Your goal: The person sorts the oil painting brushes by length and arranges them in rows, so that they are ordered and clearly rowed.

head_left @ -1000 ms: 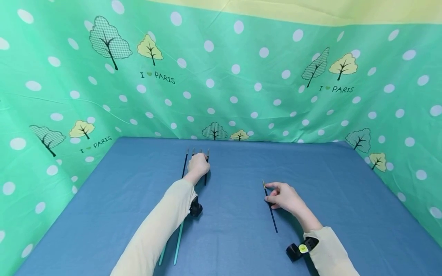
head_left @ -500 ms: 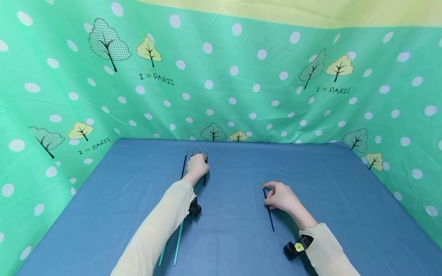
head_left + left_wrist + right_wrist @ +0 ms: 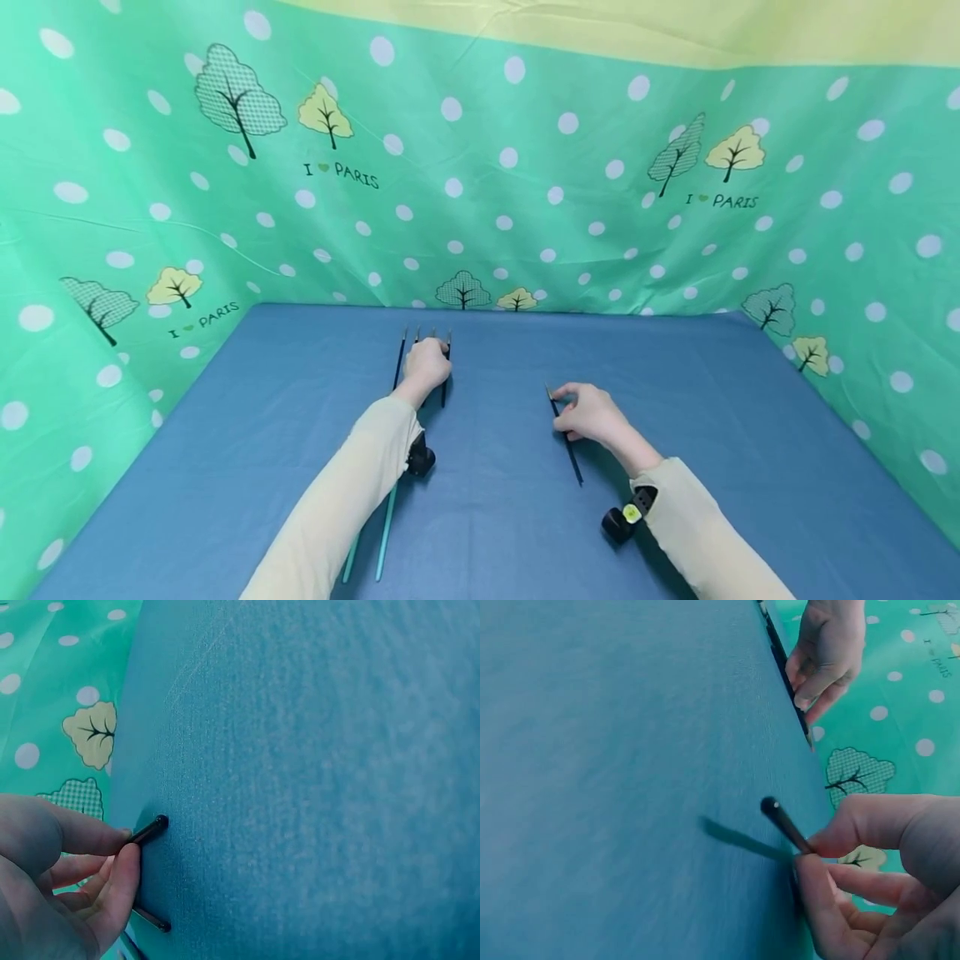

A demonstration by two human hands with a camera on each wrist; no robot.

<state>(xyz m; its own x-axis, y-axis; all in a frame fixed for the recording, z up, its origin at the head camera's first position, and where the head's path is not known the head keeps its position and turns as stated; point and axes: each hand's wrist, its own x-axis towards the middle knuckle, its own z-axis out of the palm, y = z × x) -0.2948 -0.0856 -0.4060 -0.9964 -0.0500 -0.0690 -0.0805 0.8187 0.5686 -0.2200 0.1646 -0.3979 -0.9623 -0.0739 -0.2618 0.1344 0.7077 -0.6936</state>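
Note:
Several thin paintbrushes lie side by side at the back left of the blue table, bristles away from me. My left hand [image 3: 427, 364] reaches over them and, in the left wrist view, pinches a black paintbrush [image 3: 152, 829] between thumb and finger. Another dark paintbrush [image 3: 154, 919] lies beside it. The leftmost paintbrush [image 3: 400, 357] has a black front part; my arm covers much of the row. Farther right, my right hand [image 3: 590, 414] pinches a separate black paintbrush [image 3: 573, 458] near its bristle end. Its handle end [image 3: 771, 806] stands off the cloth, casting a shadow.
Two teal brush handles [image 3: 387, 533] stick out toward me from under the left sleeve. A blue cloth [image 3: 480, 533] covers the table. Behind and beside it hangs a green dotted curtain [image 3: 555, 158]. Each wrist carries a small black camera [image 3: 617, 527].
The right hand has moved left and slightly away from me with its paintbrush, closer to the row. The left hand has stayed nearly still at the row.

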